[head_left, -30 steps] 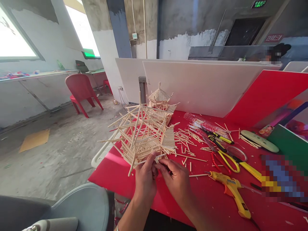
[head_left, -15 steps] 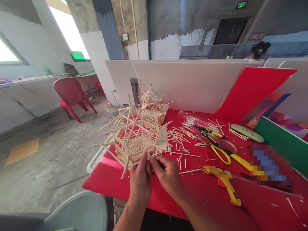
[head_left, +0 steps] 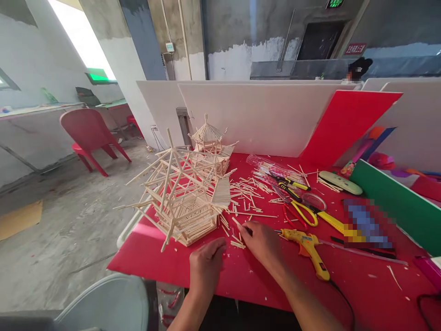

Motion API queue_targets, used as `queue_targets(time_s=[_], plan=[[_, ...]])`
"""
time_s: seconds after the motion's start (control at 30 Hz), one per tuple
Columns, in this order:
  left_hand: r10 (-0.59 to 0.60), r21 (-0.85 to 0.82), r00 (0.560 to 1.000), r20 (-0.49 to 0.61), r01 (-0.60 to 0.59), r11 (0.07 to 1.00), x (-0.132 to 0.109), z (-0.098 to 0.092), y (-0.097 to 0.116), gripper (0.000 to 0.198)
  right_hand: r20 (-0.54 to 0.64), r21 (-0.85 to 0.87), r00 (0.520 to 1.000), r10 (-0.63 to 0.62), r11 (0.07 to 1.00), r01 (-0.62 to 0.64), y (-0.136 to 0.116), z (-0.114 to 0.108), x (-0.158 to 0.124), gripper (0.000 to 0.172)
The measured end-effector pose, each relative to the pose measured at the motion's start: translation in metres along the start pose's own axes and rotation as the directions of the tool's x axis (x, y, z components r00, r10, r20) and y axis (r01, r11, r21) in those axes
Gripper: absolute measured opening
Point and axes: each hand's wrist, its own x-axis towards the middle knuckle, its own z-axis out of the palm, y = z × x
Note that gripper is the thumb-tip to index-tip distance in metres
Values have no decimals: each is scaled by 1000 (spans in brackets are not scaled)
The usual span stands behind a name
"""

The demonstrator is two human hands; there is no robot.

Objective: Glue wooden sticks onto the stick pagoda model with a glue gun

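A pale wooden-stick model [head_left: 182,193], shaped like a pavilion roof frame, rests on the red table [head_left: 262,280] at its left end. My left hand [head_left: 206,269] lies on the table just in front of the model, fingers curled and apart from it. My right hand [head_left: 263,243] is to the right of the model, fingertips pinched on a thin short stick [head_left: 237,222] among the loose sticks [head_left: 248,193]. A smaller finished stick pavilion [head_left: 208,140] stands behind the model.
A yellow glue gun [head_left: 308,246] lies right of my right hand. Yellow-handled pliers and scissors [head_left: 299,209] lie further back, near a clear plastic packet [head_left: 272,168]. White and red boards [head_left: 268,117] stand behind the table. A red chair [head_left: 87,133] is on the floor at left.
Both hands have left the model's lower edge. The model now rests on the table; my left hand dropped in front of it and my right hand moved right to the loose sticks.
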Motion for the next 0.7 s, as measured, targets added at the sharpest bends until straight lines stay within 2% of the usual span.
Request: queue_targets(time_s=[0.07,0.13,0.23,0.3,0.4,0.47,0.5,0.53,0.6,0.63,0.7], plan=[[181,199,983,-8,-176,964,8,3,0,13,22,-20,1000,7,1000,-6,2,5,10,33],[291,322,957,-10,-273,906,12,4,0,12,36,-39,999,22,999,-20,3,10,16,36],[365,309,931,-13,-344,887,13,2,-2,20,37,-39,999,35,999,-34,5,13,16,38],[341,248,939,-54,-318,915,12,2,-3,21,29,-23,999,37,999,-36,7,12,15,38],[153,161,982,-111,-134,978,11,5,-2,23,33,30,999,-2,1000,1,6,8,10,35],[-52,8,995,-90,53,999,12,9,1,30,60,88,995,-79,993,73,2,4,3,32],[-171,-110,984,-56,164,980,13,11,3,31,81,120,988,-128,986,118,-1,1,-1,31],[-293,-240,956,-2,284,928,14,13,5,33,104,151,978,-181,975,164,-5,-1,-5,31],[-471,-458,875,114,467,757,16,16,8,38,153,200,949,-277,949,244,-10,-5,-9,32],[-516,-535,843,149,508,675,16,17,10,40,183,207,934,-307,941,269,-12,-6,-8,33],[-542,-621,825,163,512,593,16,17,11,41,222,179,925,-307,946,271,-15,-8,2,36]])
